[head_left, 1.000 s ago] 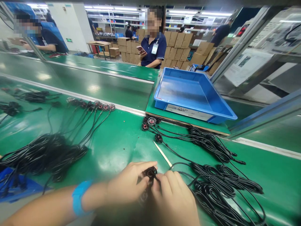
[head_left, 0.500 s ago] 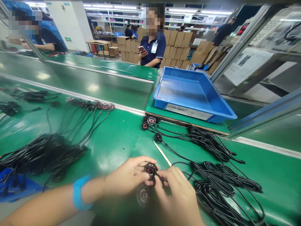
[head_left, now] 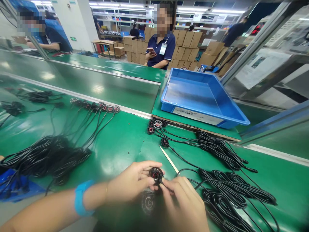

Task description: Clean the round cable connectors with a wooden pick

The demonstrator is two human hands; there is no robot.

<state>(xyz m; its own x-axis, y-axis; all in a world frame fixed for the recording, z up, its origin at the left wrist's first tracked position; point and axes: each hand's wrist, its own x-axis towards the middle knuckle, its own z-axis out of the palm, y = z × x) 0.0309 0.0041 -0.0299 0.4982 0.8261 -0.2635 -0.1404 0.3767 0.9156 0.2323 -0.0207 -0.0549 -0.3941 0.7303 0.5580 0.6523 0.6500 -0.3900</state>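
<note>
My left hand [head_left: 131,183] pinches a small round black part with a red centre [head_left: 155,174] just above the green bench. My right hand [head_left: 184,203] is closed at the part's right side, its fingertips on the black cable [head_left: 185,169] that leaves it. A thin pale wooden stick [head_left: 168,159] lies on the mat just beyond the hands. A pile of coiled black cables [head_left: 229,193] spreads to the right of my right hand. A blue band [head_left: 80,198] circles my left wrist.
Three more round parts [head_left: 156,126] lie ahead by a blue tray [head_left: 207,96]. A row of several round parts [head_left: 96,106] with cables runs to a bundle [head_left: 45,158] at left. Beyond the belt a person [head_left: 161,42] stands holding a phone; another person [head_left: 45,33] is at far left.
The round part has turned so its red face shows and sits a little higher between my fingers. My right hand slid slightly right along the cable. The view shifted a little.
</note>
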